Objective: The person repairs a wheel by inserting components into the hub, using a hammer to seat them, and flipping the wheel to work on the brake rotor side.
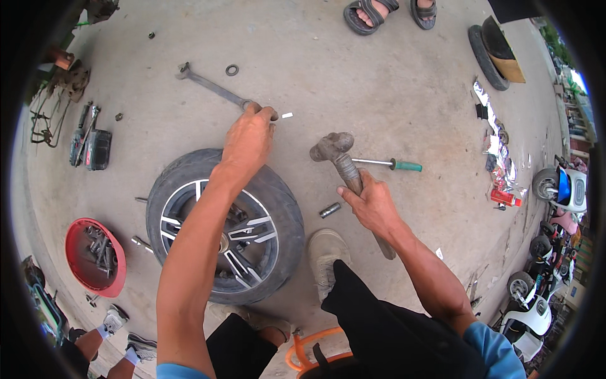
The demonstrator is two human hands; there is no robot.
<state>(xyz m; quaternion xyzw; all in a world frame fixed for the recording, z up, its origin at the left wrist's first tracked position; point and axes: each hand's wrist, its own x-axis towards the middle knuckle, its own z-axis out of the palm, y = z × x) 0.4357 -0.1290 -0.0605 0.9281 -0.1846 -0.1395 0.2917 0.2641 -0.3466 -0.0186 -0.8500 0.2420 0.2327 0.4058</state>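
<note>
Head view: right grip (374, 201) holds a rough-headed hammer (347, 169); left grip (249, 139) apparently pinches a steel wrench (214, 86), forearm (196, 271) part-hiding a rubber-tyred wheel (284, 211); scooters (536, 316) line the concrete's (435, 95) right edge.

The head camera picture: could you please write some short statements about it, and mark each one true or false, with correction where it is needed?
1. The right hand holds a hammer. True.
2. A screwdriver with a green handle lies on the ground. True.
3. The left hand touches the screwdriver. False: the left hand is at one end of a wrench; whether it grips is hidden.
4. The red bowl has metal parts in it. True.
5. The wheel is to the left of the red bowl. False: the wheel is to its right.
6. The wheel stands upright. False: it lies on its side.
</note>
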